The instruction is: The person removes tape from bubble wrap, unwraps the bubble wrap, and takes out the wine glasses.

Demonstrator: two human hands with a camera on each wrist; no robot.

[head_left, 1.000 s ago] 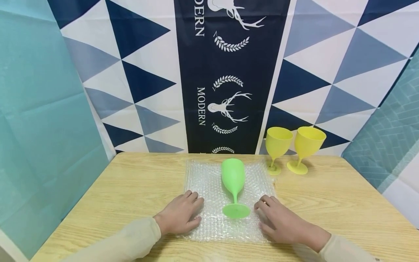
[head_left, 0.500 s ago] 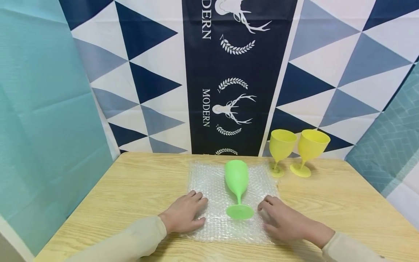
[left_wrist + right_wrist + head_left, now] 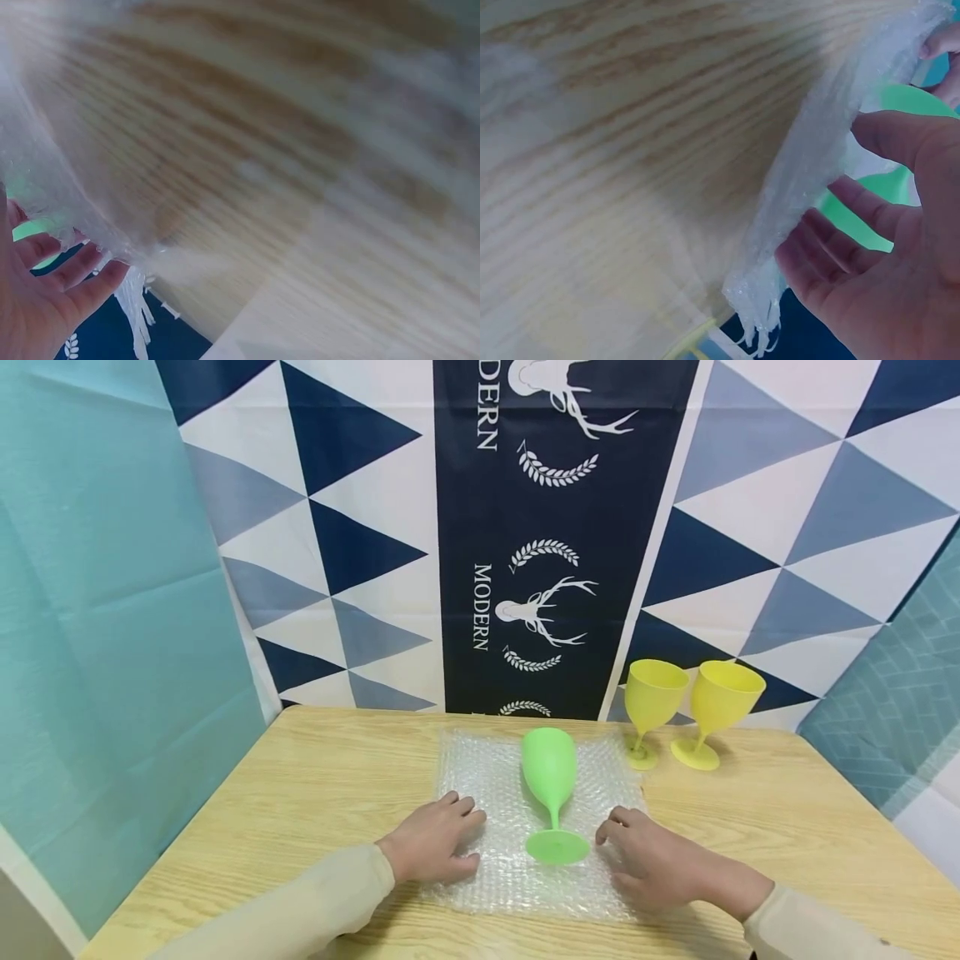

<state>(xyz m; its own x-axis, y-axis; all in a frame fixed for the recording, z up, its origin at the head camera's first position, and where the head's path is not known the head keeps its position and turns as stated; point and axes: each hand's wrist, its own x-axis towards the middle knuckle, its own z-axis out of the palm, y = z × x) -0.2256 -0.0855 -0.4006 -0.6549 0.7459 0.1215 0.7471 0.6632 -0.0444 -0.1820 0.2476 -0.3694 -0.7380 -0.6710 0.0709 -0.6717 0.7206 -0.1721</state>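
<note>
A bright green plastic goblet lies on its side on a square sheet of clear bubble wrap; its round foot points towards me. My left hand rests on the sheet's left edge, palm down with loosely bent fingers. On the opposite edge, my right hand touches the wrap just right of the goblet's foot, its fingers slightly bent. From the left wrist, the fingers show against the wrap's edge. In the right wrist view, relaxed fingers lie along the wrap, with the green goblet beyond.
Two yellow goblets stand upright at the back right of the wooden table. Close behind the table hangs a patterned cloth. A teal curtain borders the left side.
The head view has turned slightly left, so the scene sits a little further right. Both hands stay on the edges of the wrap and the goblet lies as before.
</note>
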